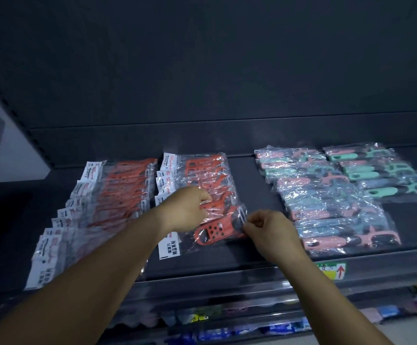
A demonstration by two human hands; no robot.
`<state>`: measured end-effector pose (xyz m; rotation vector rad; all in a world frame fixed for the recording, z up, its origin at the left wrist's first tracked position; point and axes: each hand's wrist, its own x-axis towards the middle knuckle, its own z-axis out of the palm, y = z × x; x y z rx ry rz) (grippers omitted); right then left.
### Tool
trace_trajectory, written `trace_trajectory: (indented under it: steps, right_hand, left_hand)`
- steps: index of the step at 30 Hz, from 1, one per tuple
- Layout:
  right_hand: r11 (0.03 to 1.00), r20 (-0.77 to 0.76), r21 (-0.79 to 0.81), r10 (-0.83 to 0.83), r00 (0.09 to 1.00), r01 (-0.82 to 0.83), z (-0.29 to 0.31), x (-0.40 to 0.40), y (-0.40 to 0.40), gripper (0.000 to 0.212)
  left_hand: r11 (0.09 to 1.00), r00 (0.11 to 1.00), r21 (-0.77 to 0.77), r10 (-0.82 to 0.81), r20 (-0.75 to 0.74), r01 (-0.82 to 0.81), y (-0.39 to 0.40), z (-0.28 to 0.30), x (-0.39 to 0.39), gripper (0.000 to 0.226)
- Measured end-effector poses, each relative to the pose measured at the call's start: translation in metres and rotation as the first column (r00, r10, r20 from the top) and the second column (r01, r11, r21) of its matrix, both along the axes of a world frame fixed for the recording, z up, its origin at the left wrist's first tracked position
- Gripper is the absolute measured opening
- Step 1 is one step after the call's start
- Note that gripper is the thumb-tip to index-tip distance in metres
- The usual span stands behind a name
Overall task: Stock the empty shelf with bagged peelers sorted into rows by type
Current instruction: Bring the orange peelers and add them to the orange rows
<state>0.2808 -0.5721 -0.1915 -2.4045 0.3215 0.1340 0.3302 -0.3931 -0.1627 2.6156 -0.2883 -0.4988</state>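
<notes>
Fingers [246,226] of right hand [272,232] are pinching the orange peeler bag [214,231] by its right edge, left hand [190,207] pressing curled onto its top, likely squaring it into the second orange row [197,175] on the shelf [242,260]. Both forearms are reaching forward, wrists angling inward.

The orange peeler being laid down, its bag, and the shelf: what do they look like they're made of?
The orange peeler looks like matte moulded plastic, judging by its even colour and neat round holes. Its bag looks like thin clear glossy film: it crinkles and glints. The shelf looks like dark, smooth painted metal, though laminate is possible.
</notes>
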Motion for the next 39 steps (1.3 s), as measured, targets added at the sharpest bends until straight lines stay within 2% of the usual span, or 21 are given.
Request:
trace_trajectory:
  steps: [5,8,12,15,20,22,25,27,31,39]
  right_hand:
    - [0.986,-0.031,-0.152,0.067,0.997,-0.071,0.005,0.001,0.002,0.019]
    - [0.985,-0.05,-0.148,0.084,0.995,-0.09,0.006,0.001,0.002,0.02]
    - [0.991,-0.065,-0.076,0.102,0.993,-0.107,0.004,0.0,0.0,0.019]
    - [0.996,-0.079,0.0,0.09,0.993,-0.09,0.002,0.002,0.001,0.021]
    - [0.979,-0.068,-0.142,0.137,0.988,-0.146,0.002,0.01,0.005,0.015]
    - [0.982,-0.019,-0.118,0.144,0.989,-0.146,0.006,0.016,0.006,0.035]
    - [0.966,0.027,-0.058,0.252,0.967,-0.251,0.004,0.034,0.007,0.078]
    - [0.939,0.012,-0.014,0.344,0.939,-0.344,-0.003,0.047,0.008,0.091]
    - [0.904,-0.024,0.047,0.427,0.904,-0.425,-0.021,0.053,0.012,0.084]
    - [0.935,-0.005,-0.075,0.349,0.937,-0.348,-0.023,0.056,0.019,0.074]
  left_hand:
    - [0.993,0.99,0.103,-0.064,0.122,0.052,-0.004,-0.007,0.0,0.047]
    - [0.978,0.964,0.187,-0.132,0.231,0.088,-0.002,-0.007,-0.006,0.06]
    - [0.952,0.956,0.226,-0.245,0.162,0.205,-0.001,-0.012,-0.024,0.076]
    - [0.937,0.956,0.265,-0.267,0.126,0.227,0.0,-0.018,-0.029,0.076]
    - [0.925,0.956,0.312,-0.266,0.126,0.217,-0.001,-0.025,-0.03,0.07]
    - [0.93,0.963,0.307,-0.248,0.11,0.204,-0.004,-0.025,-0.029,0.074]
    - [0.924,0.966,0.321,-0.244,0.081,0.206,-0.008,-0.024,-0.022,0.086]
    - [0.914,0.966,0.334,-0.256,0.035,0.23,-0.008,-0.026,-0.015,0.089]
    - [0.89,0.953,0.351,-0.301,-0.026,0.291,-0.001,-0.03,-0.008,0.087]
    - [0.851,0.923,0.377,-0.383,-0.03,0.365,0.013,-0.026,-0.001,0.084]
